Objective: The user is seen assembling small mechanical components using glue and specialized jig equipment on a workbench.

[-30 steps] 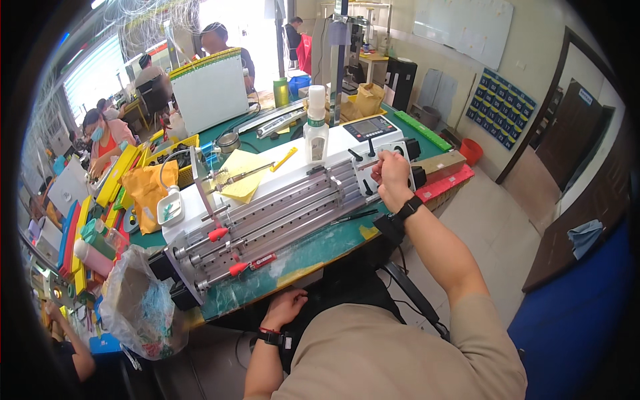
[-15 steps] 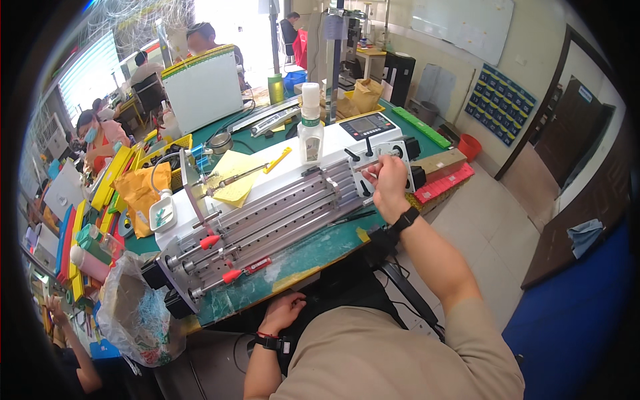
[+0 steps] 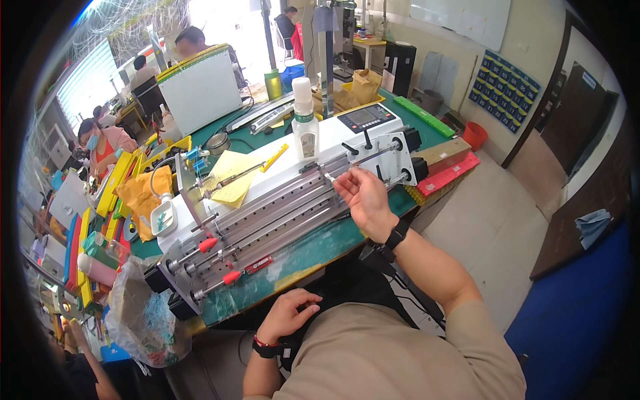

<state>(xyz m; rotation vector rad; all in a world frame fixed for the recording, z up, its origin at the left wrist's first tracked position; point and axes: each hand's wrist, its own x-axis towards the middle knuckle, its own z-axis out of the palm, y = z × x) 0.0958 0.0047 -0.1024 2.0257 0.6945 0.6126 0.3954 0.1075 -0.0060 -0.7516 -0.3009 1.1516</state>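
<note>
Green bench [image 3: 300, 248], labelled bottle [image 3: 306, 141], right fingers [image 3: 343, 189] at machine [image 3: 267, 215]

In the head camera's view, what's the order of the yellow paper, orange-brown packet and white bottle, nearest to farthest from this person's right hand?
From the right hand:
1. White bottle: beyond it, slightly left.
2. Yellow paper: farther left.
3. Orange-brown packet: farthest left of these.

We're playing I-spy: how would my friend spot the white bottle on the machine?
Find the long silver-and-white machine on the green tabletop. Left of its dark rectangular control panel stands the white plastic bottle. Unlike the yellow paper lying nearby, it's upright, with a green band.
</note>
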